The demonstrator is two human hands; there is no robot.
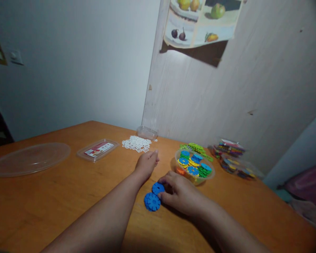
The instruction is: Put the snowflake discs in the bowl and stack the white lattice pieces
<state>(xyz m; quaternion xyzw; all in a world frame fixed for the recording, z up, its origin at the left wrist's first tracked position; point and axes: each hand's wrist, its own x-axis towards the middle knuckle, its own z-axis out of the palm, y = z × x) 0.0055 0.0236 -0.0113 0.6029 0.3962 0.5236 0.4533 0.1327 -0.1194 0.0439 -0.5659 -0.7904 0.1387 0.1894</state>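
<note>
My right hand (177, 191) has thumb and fingers at the edge of a blue notched disc (158, 188), pinching it. That disc is right beside a small overlapping pile of blue notched discs (152, 202) on the table. Farther forward and to the left is my left hand (146, 164), with its fingers curled closed. Whatever may be inside the left hand is hidden from this angle. Just beyond my right hand stands a clear round tub (196, 181) holding stacks of blue, green, yellow and orange discs (192, 170).
White lattice-like pieces (137, 143) lie in a heap before a clear container (147, 133). Left are a labelled clear lid (98, 150) and a large oval lid (28, 160). Green pieces (197, 149) lie behind the tub; packed clear boxes (235, 166) sit at right.
</note>
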